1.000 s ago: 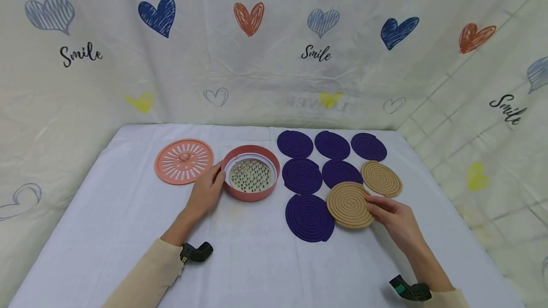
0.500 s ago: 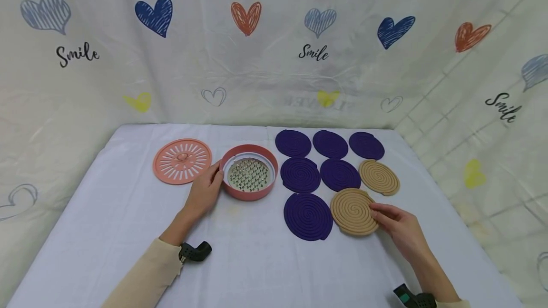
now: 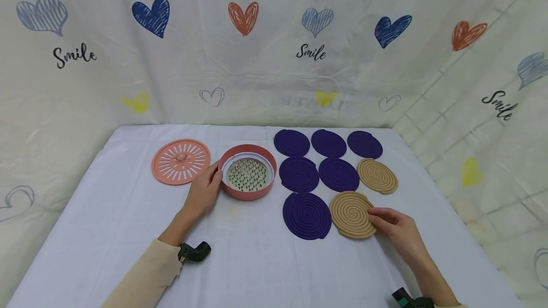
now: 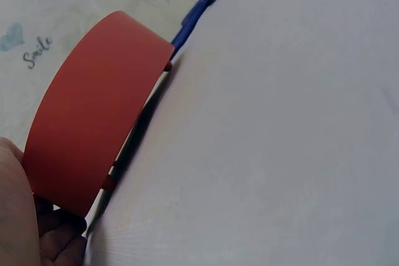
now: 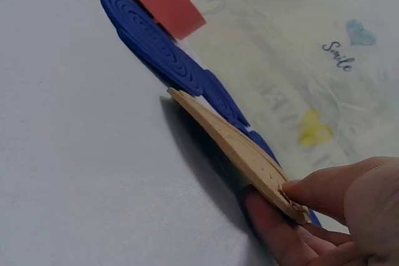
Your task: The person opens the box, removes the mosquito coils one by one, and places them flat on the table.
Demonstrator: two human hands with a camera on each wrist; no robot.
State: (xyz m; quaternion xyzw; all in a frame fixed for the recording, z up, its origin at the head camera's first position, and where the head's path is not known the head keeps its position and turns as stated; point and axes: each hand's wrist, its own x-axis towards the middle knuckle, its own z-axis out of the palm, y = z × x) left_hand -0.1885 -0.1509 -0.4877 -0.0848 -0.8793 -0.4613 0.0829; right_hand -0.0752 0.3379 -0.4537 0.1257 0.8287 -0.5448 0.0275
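Note:
In the head view my left hand (image 3: 203,193) grips the left side of a round red mosquito coil holder (image 3: 274,170), which has a white inner ring and a studded metal-looking base. The left wrist view shows the holder's smooth red side wall (image 4: 100,104), with the thumb and curled fingers at its lower end. My right hand (image 3: 398,233) pinches the right edge of a tan mosquito coil (image 3: 352,215) between thumb and fingers. Seen from the right wrist, that coil (image 5: 234,144) slants just above the cloth, the fingers beneath it. A purple coil (image 3: 307,216) lies beside it, at its left.
A slotted salmon lid (image 3: 175,171) lies left of the holder. Several purple coils (image 3: 298,175) are laid in rows at the right of the white-clothed table (image 3: 239,270), with another tan coil (image 3: 377,176) at the end of the middle row. A printed curtain (image 3: 265,75) hangs behind.
The tan coil in my right hand has moved down towards the front, off the overlap with the purple coils, to beside the front one. My left hand keeps its grip on the holder.

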